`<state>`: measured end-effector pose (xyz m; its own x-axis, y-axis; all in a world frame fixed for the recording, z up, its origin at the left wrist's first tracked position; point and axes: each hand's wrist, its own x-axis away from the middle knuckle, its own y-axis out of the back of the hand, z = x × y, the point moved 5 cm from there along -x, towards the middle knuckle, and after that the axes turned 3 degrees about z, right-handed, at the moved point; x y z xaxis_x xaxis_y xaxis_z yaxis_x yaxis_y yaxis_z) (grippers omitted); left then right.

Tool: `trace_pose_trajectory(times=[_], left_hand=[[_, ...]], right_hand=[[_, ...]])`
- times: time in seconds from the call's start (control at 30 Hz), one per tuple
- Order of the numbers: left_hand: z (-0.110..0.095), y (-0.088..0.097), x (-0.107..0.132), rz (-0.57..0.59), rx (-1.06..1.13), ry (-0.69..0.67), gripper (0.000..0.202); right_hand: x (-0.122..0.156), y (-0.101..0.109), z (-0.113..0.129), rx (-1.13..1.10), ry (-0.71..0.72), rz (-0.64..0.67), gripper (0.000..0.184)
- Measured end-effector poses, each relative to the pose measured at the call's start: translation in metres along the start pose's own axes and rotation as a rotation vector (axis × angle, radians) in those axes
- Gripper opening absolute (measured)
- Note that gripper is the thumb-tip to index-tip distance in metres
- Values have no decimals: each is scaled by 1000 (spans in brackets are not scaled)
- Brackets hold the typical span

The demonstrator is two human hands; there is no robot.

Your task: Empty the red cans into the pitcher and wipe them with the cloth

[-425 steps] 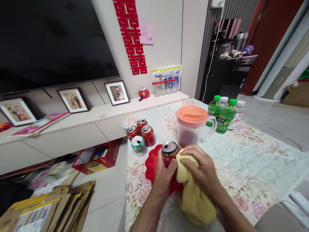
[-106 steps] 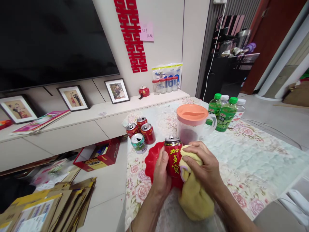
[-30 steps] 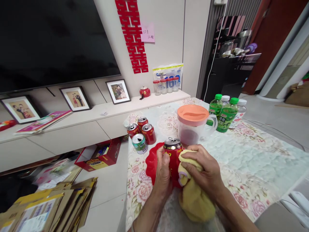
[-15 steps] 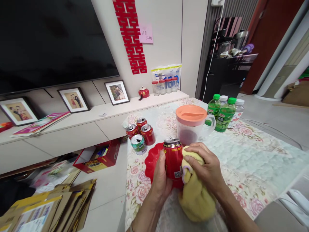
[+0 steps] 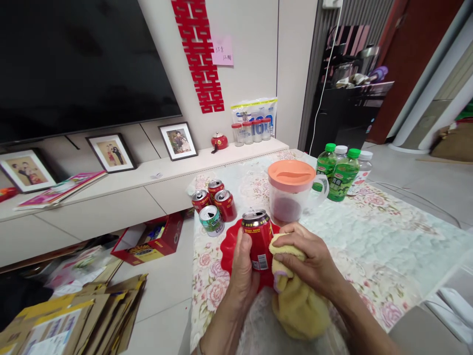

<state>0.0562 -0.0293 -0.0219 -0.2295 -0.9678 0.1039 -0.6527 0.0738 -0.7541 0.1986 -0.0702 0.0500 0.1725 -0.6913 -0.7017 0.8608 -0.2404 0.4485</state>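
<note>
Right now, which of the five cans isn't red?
The green and silver can, the nearest of the four standing together. The three cans behind it are red, as is the held can in the left hand.

From my end I see the red can standing nearly upright in the left hand, over the red scalloped dish; whether its base touches the dish I cannot tell; its top is silver, the pull tab raised and the mouth dark; a black band with yellow characters rings the shoulder, and a pale barcode patch faces me low on the side; yellow lettering shows at the right edge; the yellow cloth, fuzzy with a lilac edging, I see bunched in the right hand, its upper fold against the can's right side; the rest droops below in loose folds.
</note>
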Motion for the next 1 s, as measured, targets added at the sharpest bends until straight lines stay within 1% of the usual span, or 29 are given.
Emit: trace_pose_trajectory(times=[0.1, 0.2, 0.27, 0.37, 0.43, 0.53, 0.73, 0.8, 0.87, 1.0], left_hand=[[-4, -1, -1, -51, 35, -26, 47], [-3, -3, -1, -82, 71, 5, 45], [-1, -4, -1, -81, 91, 44, 47], [3, -5, -2, -46, 108, 119, 55], [5, -6, -3, -29, 112, 164, 60], [6, -5, -4, -26, 128, 192, 58], [8, -4, -5, -9, 135, 255, 60], [9, -4, -5, -24, 142, 275, 61], [8, -4, -5, -49, 151, 285, 62], [5, -6, -5, -92, 145, 284, 65]], right_hand=[[1, 1, -3, 16, -23, -24, 13], [2, 1, -7, 22, -46, -60, 14], [2, 2, -8, 24, -67, -91, 14], [2, 2, -10, 44, -95, -123, 14], [2, 1, -8, 53, -78, -129, 15], [1, 0, -3, 53, -20, -97, 16], [1, -4, 9, 52, 27, 80, 11], [0, -4, 11, 36, 33, 95, 11], [1, 0, 9, 16, 17, 39, 12], [4, 13, -1, 7, -72, -154, 15]])
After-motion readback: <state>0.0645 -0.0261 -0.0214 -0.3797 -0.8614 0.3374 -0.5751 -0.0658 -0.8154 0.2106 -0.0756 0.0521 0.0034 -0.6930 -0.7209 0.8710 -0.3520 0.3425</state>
